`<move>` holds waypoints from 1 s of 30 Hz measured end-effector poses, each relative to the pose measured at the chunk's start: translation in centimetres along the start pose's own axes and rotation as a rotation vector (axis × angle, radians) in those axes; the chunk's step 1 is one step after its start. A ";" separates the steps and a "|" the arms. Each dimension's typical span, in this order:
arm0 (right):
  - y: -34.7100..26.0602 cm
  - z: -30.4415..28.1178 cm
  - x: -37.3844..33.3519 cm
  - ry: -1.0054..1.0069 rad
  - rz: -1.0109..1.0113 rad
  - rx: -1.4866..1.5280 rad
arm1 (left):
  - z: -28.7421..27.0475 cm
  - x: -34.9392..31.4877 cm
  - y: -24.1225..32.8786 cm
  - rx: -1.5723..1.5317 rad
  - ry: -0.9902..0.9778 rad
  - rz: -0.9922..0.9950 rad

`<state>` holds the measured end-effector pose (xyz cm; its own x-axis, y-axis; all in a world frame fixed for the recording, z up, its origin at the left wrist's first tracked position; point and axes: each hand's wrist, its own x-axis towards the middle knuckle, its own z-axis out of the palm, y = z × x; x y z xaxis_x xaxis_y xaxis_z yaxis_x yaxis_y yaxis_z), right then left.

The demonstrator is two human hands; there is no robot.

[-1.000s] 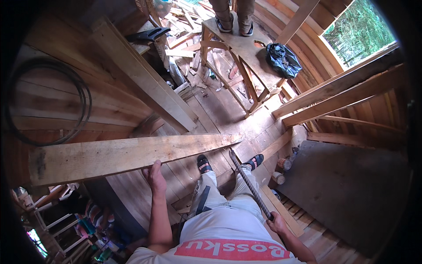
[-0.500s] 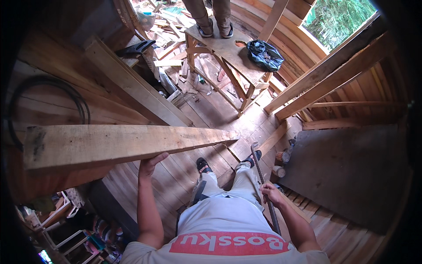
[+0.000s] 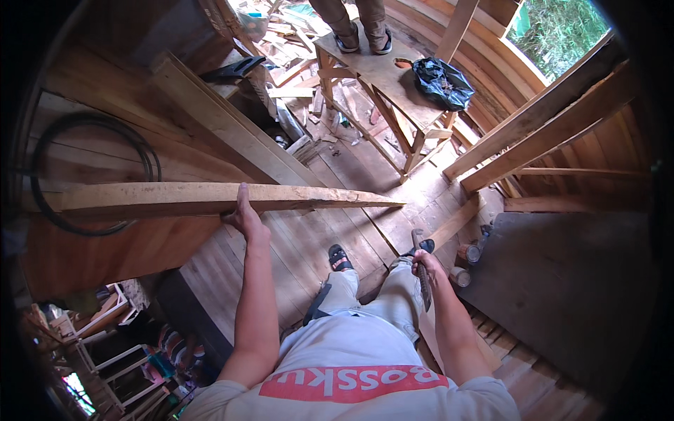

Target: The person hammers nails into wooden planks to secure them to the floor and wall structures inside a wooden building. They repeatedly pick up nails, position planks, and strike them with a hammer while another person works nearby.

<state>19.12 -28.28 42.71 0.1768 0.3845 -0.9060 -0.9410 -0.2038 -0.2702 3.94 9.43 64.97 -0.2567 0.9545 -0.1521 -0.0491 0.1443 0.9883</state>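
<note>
A long squared timber beam stretches from the left toward the floor at the middle, its far end narrowing away from me. My left hand grips the beam's near edge, one digit lying across its face and the other fingers partly hidden. In my right hand is a dark pry bar with a bent, hooked top. My fingers are closed round its shaft near the hook, beside my right thigh. The bar is apart from the beam.
A person's legs stand on a wooden bench ahead, beside a black plastic bag. A handsaw lies at the upper left above leaning planks. Coiled black cable hangs left. Cans stand by a dark panel.
The beam has turned, showing a narrower face, and its far end has shifted right. My right hand has moved up with the pry bar, now nearer the hook.
</note>
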 end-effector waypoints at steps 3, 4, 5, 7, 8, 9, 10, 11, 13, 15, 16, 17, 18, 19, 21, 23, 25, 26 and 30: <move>0.1 -0.8 4.6 0.009 0.031 0.274 | 0.0 0.1 0.1 0.040 0.045 -0.012; 0.4 -1.1 5.7 0.006 0.031 0.359 | 0.1 -0.1 0.1 0.052 0.053 -0.019; 0.5 -1.4 6.8 0.004 0.031 0.446 | 0.0 0.0 0.0 0.058 0.042 -0.010; 0.9 -1.7 8.5 0.031 0.045 0.462 | -0.6 0.7 -0.4 0.076 0.019 0.010; 0.6 -1.1 7.7 0.054 0.032 0.426 | -1.2 1.3 -0.9 0.045 -0.010 0.014; 0.6 -0.8 7.6 0.076 0.020 0.392 | -1.8 1.4 -1.1 0.084 -0.006 0.010; 1.2 -1.6 8.7 0.070 0.014 0.442 | -1.8 1.1 -1.0 0.102 -0.005 0.006; 1.7 -2.6 9.8 0.062 0.033 0.443 | -1.8 1.0 -1.1 0.124 -0.005 -0.004; 2.2 -3.8 10.8 0.043 0.071 0.443 | -1.8 1.0 -1.2 0.188 0.008 0.039; 2.4 -4.9 10.5 0.017 0.051 0.432 | -1.3 0.6 -1.0 0.222 0.030 0.039; 2.0 -5.0 9.7 0.032 0.040 0.419 | -1.1 0.6 -1.0 0.233 0.021 0.056; 1.9 -5.3 9.3 0.047 0.029 0.406 | -0.9 0.3 -1.0 0.223 0.010 0.052; 2.6 -6.0 9.8 0.020 -0.020 0.368 | -0.6 0.0 -0.9 0.214 -0.001 0.048; 2.2 -5.8 9.0 0.023 0.001 0.347 | -0.5 0.1 -0.8 0.221 -0.014 0.040; 0.5 -5.0 7.0 0.021 0.042 0.300 | -1.0 0.9 -1.1 0.262 -0.040 0.020; 0.0 -5.4 6.2 -0.072 -0.043 0.307 | -1.3 0.6 -1.2 0.258 -0.028 0.012; -1.6 -5.0 4.8 -0.133 -0.088 0.367 | -0.9 -0.2 -1.1 0.188 0.035 0.032; -1.9 -5.2 5.1 -0.165 -0.101 0.354 | -2.0 1.4 -2.2 0.243 0.148 0.059; -3.9 -5.1 4.7 -0.096 -0.023 0.121 | -2.6 1.4 -2.5 0.170 0.099 0.009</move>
<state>25.08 -30.23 37.87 0.1755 0.4729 -0.8635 -0.9660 -0.0863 -0.2436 1.23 9.71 62.28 -0.3507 0.9267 -0.1350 0.1148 0.1856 0.9759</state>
